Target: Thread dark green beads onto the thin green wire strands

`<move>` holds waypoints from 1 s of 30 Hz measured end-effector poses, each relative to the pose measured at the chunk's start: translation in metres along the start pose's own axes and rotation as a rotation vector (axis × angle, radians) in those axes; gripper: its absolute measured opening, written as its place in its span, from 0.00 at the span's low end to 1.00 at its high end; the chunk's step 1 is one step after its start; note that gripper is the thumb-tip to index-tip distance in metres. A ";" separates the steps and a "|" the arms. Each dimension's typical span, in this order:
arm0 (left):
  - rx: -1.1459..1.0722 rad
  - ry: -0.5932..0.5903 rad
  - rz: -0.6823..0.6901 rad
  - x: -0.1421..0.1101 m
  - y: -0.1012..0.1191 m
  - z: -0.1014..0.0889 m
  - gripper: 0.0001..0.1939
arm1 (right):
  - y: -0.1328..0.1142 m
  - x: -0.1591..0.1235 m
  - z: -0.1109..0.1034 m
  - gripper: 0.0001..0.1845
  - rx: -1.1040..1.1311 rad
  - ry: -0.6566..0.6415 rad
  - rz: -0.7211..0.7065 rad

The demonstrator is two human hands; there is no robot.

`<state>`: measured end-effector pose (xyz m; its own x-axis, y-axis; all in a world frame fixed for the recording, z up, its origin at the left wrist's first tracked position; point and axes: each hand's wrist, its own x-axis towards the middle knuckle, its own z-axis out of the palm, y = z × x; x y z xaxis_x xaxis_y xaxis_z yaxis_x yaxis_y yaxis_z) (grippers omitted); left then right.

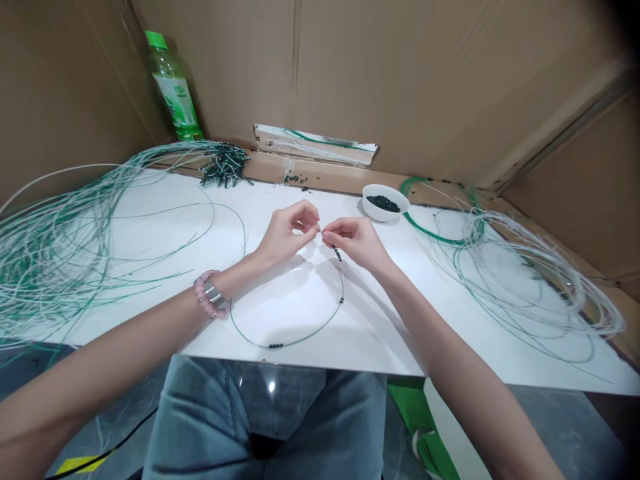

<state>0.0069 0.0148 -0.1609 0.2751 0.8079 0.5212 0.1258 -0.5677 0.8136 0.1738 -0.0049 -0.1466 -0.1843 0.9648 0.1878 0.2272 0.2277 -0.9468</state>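
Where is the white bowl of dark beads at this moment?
In the head view, the white bowl sits at the far edge of the white table, beyond the person's right hand and beside a green wire loop.

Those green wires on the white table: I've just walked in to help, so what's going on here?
A person at the white table pinches the end of a thin wire with the left hand and right hand close together. A few black beads sit along the wire, which hangs in a loop onto the table. A small white bowl of dark beads stands nearby, and loose wire coils lie on both sides.
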 end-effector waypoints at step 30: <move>0.337 -0.263 -0.133 0.053 -0.027 0.063 0.06 | 0.004 0.020 -0.031 0.07 0.297 0.459 -0.100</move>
<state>0.0781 0.0635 -0.1716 0.4632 0.8344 0.2987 0.4683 -0.5166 0.7168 0.2005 0.0197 -0.1382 0.2599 0.9140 0.3117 -0.0621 0.3379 -0.9391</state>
